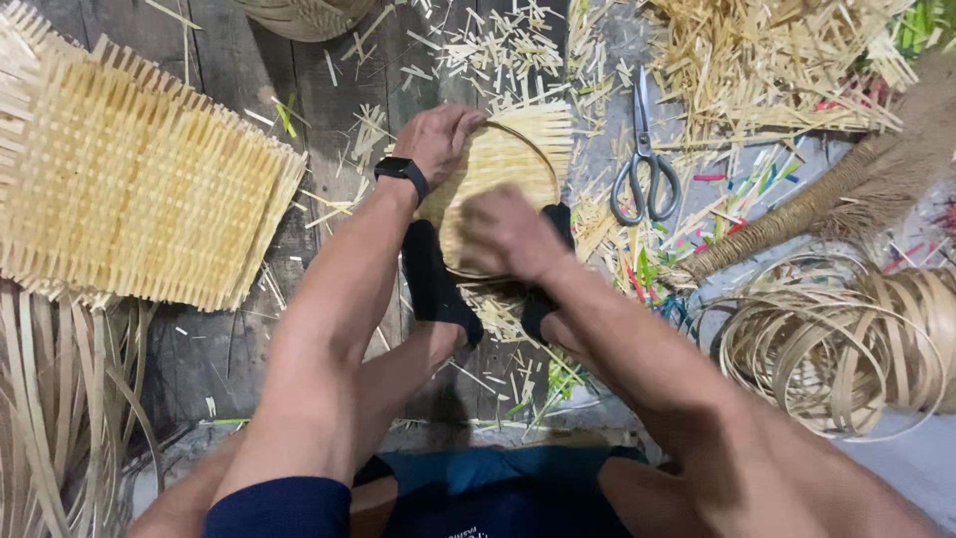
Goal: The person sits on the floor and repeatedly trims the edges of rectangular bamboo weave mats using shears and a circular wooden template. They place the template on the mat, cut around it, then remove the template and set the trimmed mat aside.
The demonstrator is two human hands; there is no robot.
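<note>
I see left hand [436, 139] clamped on far rim of mat [503, 169], right hand [508, 234] blurred, grip unclear. Feet [438, 284] pin mat; slip risks strips springing loose. Scissors [642, 169] right.

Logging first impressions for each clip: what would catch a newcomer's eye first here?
At centre, both hands work a small round woven bamboo piece: the left hand grips its top rim, the right hand its lower edge, with two black-socked feet braced under it. A stack of woven mats fills the left, while scissors and coiled strips lie on the right.
</note>
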